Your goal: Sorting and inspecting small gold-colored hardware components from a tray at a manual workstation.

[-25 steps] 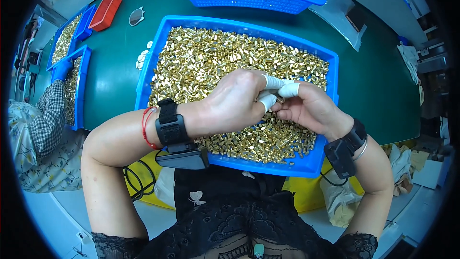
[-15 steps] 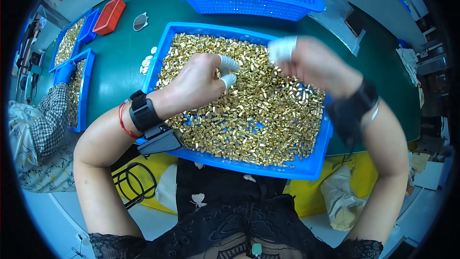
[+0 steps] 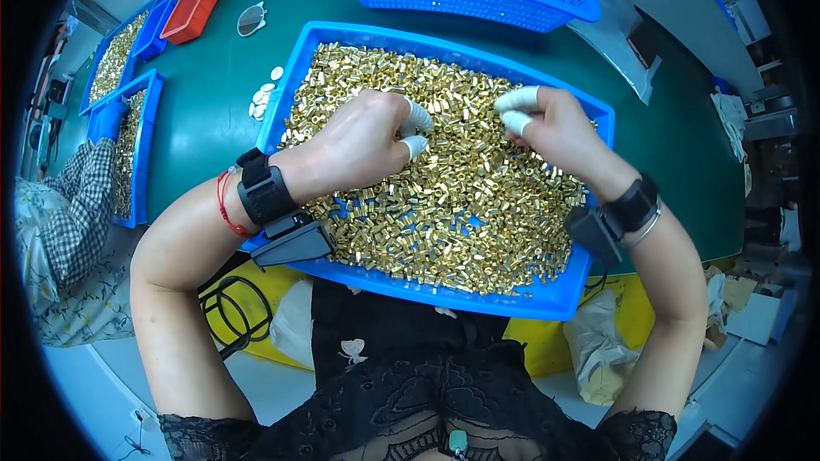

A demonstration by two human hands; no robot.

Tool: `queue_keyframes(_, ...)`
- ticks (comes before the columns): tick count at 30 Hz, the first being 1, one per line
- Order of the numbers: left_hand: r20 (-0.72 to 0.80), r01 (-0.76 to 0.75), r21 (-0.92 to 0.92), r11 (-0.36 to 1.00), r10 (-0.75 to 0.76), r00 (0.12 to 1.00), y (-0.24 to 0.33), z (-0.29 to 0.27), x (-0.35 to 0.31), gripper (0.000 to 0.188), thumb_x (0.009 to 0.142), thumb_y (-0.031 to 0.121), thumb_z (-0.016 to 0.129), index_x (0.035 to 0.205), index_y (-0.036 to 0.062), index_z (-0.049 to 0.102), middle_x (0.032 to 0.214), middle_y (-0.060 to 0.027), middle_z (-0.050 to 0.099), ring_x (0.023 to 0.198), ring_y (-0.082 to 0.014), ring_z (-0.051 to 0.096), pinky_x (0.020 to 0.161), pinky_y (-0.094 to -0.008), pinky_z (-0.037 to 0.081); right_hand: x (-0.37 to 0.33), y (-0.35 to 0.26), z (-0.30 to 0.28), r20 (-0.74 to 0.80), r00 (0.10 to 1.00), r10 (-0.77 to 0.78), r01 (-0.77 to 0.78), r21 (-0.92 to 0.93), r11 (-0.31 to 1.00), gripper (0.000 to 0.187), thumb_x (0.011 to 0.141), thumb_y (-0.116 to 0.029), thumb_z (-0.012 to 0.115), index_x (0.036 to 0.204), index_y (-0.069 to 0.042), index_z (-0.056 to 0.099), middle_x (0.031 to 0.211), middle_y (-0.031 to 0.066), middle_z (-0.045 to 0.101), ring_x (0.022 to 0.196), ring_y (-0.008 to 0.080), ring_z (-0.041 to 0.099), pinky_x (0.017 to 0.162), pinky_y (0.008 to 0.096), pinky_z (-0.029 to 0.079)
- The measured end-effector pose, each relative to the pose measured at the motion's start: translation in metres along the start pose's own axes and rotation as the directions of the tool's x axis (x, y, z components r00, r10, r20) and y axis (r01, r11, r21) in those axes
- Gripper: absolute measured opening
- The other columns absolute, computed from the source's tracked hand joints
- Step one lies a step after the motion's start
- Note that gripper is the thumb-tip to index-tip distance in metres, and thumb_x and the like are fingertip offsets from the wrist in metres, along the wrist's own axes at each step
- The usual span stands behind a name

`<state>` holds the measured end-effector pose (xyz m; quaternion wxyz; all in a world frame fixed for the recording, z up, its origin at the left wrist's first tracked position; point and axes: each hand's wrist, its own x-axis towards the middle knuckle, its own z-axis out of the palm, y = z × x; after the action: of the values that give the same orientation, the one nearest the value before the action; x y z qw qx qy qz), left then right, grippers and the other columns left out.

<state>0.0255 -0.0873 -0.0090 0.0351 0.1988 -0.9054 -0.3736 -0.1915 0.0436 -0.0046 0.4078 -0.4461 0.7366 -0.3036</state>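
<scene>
Left hand and right hand are hovering half-curled over tray, presumably for pinching gold-coloured bits; can't tell if gripping any.

Workshop: trays of brass-coloured parts

Between the left hand and right hand, a gap lies open over the brass pieces; the blue tray's raised walls bar any low sideways path. Past its far wall, a narrow strip of counter meets the perforated basket. Left, white discs interrupt open counter; right, room lies nearer than the plastic bag
</scene>
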Motion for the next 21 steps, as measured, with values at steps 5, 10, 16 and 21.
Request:
queue_keyframes(5, -0.029, -0.144, 0.064, 0.988, 0.146, 0.989, 0.01, 0.014, 0.003, 0.016, 0.073, 0.007, 0.062, 0.085, -0.0029, 0.067, 0.073, -0.0197, 0.064, 0.07, -0.0354, 0.064, 0.065, -0.043, 0.051, -0.023, -0.006, 0.02, 0.066, 0.982, -0.177, 0.188, -0.242, 0.952, 0.019, 0.083, -0.006, 0.063, 0.099, 0.002, 0.065, 0.082, 0.0107, 0.065, 0.072, 0.0147, 0.062, 0.064, 0.0281, 0.05)
queue_keyframes(10, -0.016, -0.159, 0.165, 0.973, 0.164, 0.986, 0.014, 0.029, 0.003, 0.012, 0.07, 0.006, 0.061, 0.079, -0.0019, 0.065, 0.071, -0.0191, 0.062, 0.069, -0.0365, 0.062, 0.064, -0.0458, 0.05, -0.025, -0.018, 0.036, 0.126, 0.961, -0.246, 0.274, -0.538, 0.797, 0.013, 0.076, -0.006, 0.066, 0.086, 0.003, 0.065, 0.076, 0.0178, 0.06, 0.068, 0.0269, 0.061, 0.063, 0.0379, 0.049)
queue_keyframes(16, 0.032, -0.187, 0.34, 0.922, 0.187, 0.982, 0.016, 0.032, 0.006, 0.014, 0.073, 0.013, 0.064, 0.083, 0.0033, 0.065, 0.074, -0.0155, 0.063, 0.067, -0.034, 0.062, 0.059, -0.0444, 0.049, -0.027, -0.014, 0.044, 0.133, 0.936, -0.327, 0.331, -0.649, 0.685, 0.012, 0.074, -0.007, 0.067, 0.078, 0.002, 0.062, 0.074, 0.0192, 0.057, 0.07, 0.0362, 0.059, 0.066, 0.0454, 0.047)
queue_keyframes(21, 0.018, -0.185, 0.31, 0.933, 0.188, 0.982, 0.019, 0.032, 0.009, 0.007, 0.066, 0.006, 0.06, 0.069, -0.0003, 0.061, 0.072, -0.0201, 0.062, 0.068, -0.0361, 0.063, 0.06, -0.0455, 0.05, -0.023, -0.011, 0.046, 0.119, 0.93, -0.348, 0.341, -0.634, 0.694, 0.014, 0.074, -0.008, 0.067, 0.078, 0.003, 0.06, 0.075, 0.0195, 0.057, 0.071, 0.0374, 0.059, 0.066, 0.0463, 0.047)
